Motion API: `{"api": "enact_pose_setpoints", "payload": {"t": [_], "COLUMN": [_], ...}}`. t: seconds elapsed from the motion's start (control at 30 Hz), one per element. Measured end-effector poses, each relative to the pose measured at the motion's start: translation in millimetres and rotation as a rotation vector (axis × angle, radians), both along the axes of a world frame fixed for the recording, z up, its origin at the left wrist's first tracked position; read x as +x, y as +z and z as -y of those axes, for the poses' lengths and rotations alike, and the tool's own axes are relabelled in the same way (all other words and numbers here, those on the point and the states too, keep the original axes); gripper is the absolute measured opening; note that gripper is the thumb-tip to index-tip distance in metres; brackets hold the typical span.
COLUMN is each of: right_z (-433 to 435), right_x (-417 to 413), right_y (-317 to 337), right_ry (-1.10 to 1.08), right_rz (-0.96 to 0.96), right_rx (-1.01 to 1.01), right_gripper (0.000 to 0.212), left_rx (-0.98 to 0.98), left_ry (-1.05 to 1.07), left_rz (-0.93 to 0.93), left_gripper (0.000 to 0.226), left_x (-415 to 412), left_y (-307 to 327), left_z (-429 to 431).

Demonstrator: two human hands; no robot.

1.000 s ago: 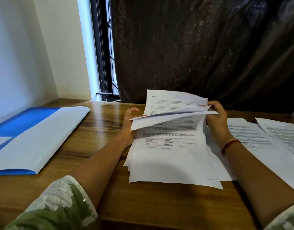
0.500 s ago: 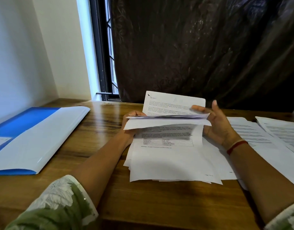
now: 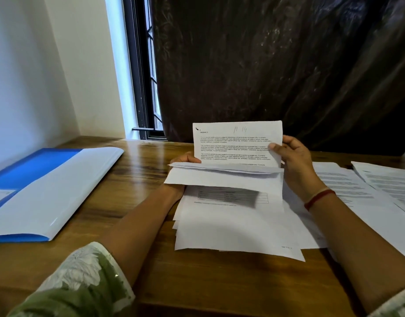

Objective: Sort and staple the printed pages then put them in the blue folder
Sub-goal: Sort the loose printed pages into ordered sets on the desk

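"Two forearms came in over the near edge of the wooden desk (image 3: 219,289), correct?"

"Correct. The left one wore a green floral sleeve (image 3: 78,282), the right a red thread band (image 3: 319,199)."

"Location of the printed pages (image 3: 231,229)?"

"They lay in a loose, uneven stack at mid-desk between the arms. Their far ends were lifted off the stack."

"Grips?"

"The left hand (image 3: 187,159) held the bent-over sheets (image 3: 219,177) at their left edge, thumb on top, fingers hidden behind. The right hand (image 3: 297,165) pinched the raised page (image 3: 235,143) at its right edge, thumb on the printed face. That page stood nearly upright, with faint handwriting at its top."

"Other items?"

"The blue folder (image 3: 32,170) lay open at the left, well apart from the stack. More printed sheets (image 3: 357,191) lay overlapping at the right. Beyond the desk were a window (image 3: 149,88) and a dark curtain (image 3: 288,65)."
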State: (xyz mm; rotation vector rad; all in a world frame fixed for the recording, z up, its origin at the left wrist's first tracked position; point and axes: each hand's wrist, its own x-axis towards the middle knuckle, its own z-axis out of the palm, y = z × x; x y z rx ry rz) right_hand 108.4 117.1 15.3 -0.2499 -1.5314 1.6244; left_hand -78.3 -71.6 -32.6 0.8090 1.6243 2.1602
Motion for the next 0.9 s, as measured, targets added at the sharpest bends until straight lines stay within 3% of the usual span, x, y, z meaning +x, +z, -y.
{"api": "enact_pose_setpoints", "payload": {"t": [0.07, 0.23, 0.33, 0.43, 0.5, 0.53, 0.6, 0.63, 0.7, 0.77, 0.9], "right_z": [3, 3, 1, -2, -4, -4, -4, -4, 0, 5, 16], "right_x": [4, 11, 15, 22, 26, 26, 23, 20, 15, 10, 4], "right_y": [3, 6, 6, 4, 2, 0, -7, -10, -10, -10, -2], "right_ry": [0.155, 0.391, 0.477, 0.624, 0.655, 0.646, 0.615, 0.592, 0.492, 0.386, 0.306], "right_rz": [-0.002, 0.069, 0.086, 0.119, 0.254, 0.321, 0.409, 0.418, 0.392, 0.364, 0.308], "right_rx": [0.002, 0.009, 0.011, -0.042, -0.036, -0.025, -0.006, -0.005, -0.018, 0.006, 0.044], "right_gripper": [0.021, 0.070, 0.062, 0.082, 0.071, 0.059, 0.056, 0.056, 0.046, 0.038, 0.031], "left_rx": [-0.017, -0.023, 0.010, 0.054, 0.081, 0.091, 0.096, 0.116, 0.131, 0.145, 0.031], "left_ry": [-0.009, 0.047, 0.016, 0.031, 0.024, 0.018, 0.004, -0.015, -0.001, 0.064, 0.017], "left_rz": [0.065, 0.160, 0.232, 0.256, 0.310, 0.337, 0.370, 0.343, 0.261, 0.237, 0.220], "left_gripper": [0.048, 0.023, 0.018, 0.028, 0.038, 0.036, 0.020, 0.015, 0.043, 0.057, 0.039], "left_x": [0, 2, 3, 2, 1, -1, 0, 0, 4, 12, 12], "left_y": [0, 4, 6, 7, 8, 9, 11, 11, 15, 22, 32], "left_z": [-2, -7, -6, -5, -3, -2, 3, 3, 4, 7, 11]}}
